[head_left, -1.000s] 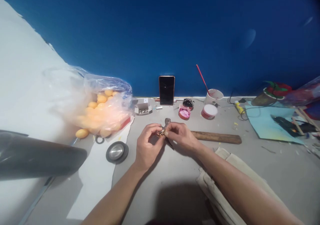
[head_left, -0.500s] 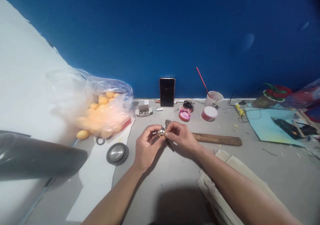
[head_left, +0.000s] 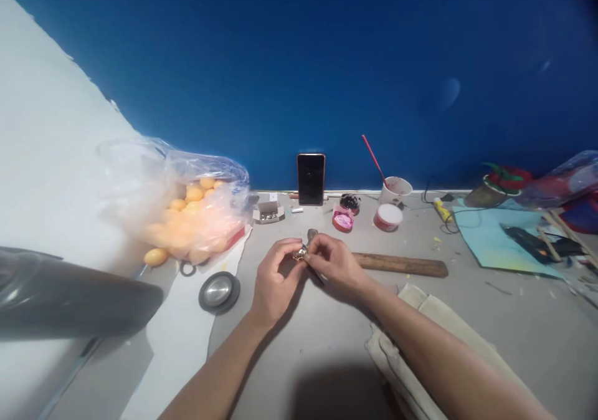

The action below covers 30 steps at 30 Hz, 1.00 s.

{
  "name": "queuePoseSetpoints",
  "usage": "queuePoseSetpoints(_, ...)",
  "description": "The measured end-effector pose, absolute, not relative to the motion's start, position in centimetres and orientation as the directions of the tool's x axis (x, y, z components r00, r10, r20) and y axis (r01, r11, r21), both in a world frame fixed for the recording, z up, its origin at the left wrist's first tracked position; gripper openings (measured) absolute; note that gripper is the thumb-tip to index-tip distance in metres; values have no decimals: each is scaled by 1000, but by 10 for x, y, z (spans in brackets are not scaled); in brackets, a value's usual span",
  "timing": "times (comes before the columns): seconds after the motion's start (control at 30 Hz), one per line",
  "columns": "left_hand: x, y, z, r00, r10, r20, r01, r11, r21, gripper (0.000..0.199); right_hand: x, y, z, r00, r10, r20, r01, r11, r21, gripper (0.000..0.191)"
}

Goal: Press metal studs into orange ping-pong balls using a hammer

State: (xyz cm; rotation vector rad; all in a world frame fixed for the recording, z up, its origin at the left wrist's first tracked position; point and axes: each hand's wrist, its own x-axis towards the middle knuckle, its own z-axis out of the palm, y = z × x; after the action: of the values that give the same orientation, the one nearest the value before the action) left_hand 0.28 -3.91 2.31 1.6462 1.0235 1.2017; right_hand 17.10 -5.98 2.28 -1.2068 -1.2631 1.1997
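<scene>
Between my two hands is a small, shiny, rounded silver-and-gold metal piece [head_left: 300, 253], its exact kind too small to make out. My left hand [head_left: 275, 278] pinches it from the left with thumb and fingers. From the right, my right hand [head_left: 337, 263] closes thumb and forefinger on its other side. Fingertips cover part of the piece. Just behind the right hand lies a hammer [head_left: 402, 264] with a wooden handle, its head partly hidden by that hand.
To the left are a plastic bag of orange balls [head_left: 191, 214], a dark round weight-like disc [head_left: 218, 292] and a large grey cylinder [head_left: 75, 295]. A phone [head_left: 311, 180] leans on the wall. Paint tubs [head_left: 389, 218], a small open box [head_left: 268, 214] and a folded cloth [head_left: 420, 326] lie around.
The shiny piece has turned slightly in my fingers, and less of it shows. Both hands stay close together on it. The whole view has shifted a little.
</scene>
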Motion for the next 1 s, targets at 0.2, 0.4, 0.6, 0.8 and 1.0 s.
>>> queuePoseSetpoints(0.2, -2, -34, 30, 230, 973, 5, -89, 16, 996, 39, 182, -51, 21, 130, 991, 16, -44, 22, -999, 29)
queuePoseSetpoints(0.4, -5, -28, 33, 149, 989, 9, -116, 9, 993, 41, 191, -40, 7, 159, 982, 102, 300, 51, -953, 23)
queuePoseSetpoints(0.6, -5, -28, 25, 59, 977, 203, 78, -207, 975, 31, 186, -44, 0, -57, 969, 242, 634, 223, -740, 13)
queuePoseSetpoints(0.8, -4, -29, 20, 39, 950, 311, 171, -313, 934, 28, 188, -43, -2, -114, 957, 268, 675, 273, -685, 9)
queuePoseSetpoints(1.0, -1, -27, 12, 84, 936, 343, 175, -352, 919, 30, 189, -43, -2, -144, 945, 294, 683, 310, -661, 8)
